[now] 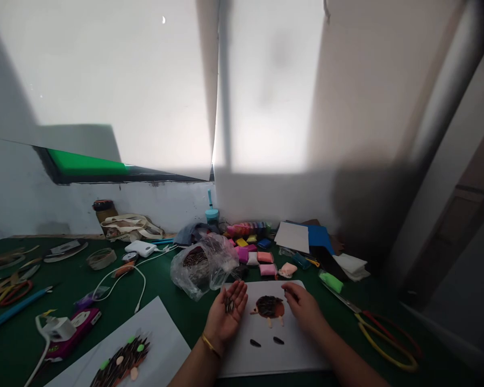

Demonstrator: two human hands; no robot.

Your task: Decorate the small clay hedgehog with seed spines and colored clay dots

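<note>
Left hand (226,317): palm up and cupped, cradling dark clay slivers (229,305) so they stay together.
Right hand (301,306): unclenched, holding nothing, resting on the white board (306,360) beside the clay hedgehog (269,307).
Board: flat on the green worktop (193,317), a clean base for the hedgehog and two dark clay pieces (267,342).
Near left: a spiky hedgehog picture (121,360) lies within sight.

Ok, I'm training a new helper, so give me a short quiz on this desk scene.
1. What does the left hand hold on its palm?
2. How many dark pieces lie loose on the white board below the clay hedgehog?
3. True or false: the gold bangle is on the left hand's wrist.

Key: 1. Dark seed-shaped pieces. 2. Two. 3. True.
</note>
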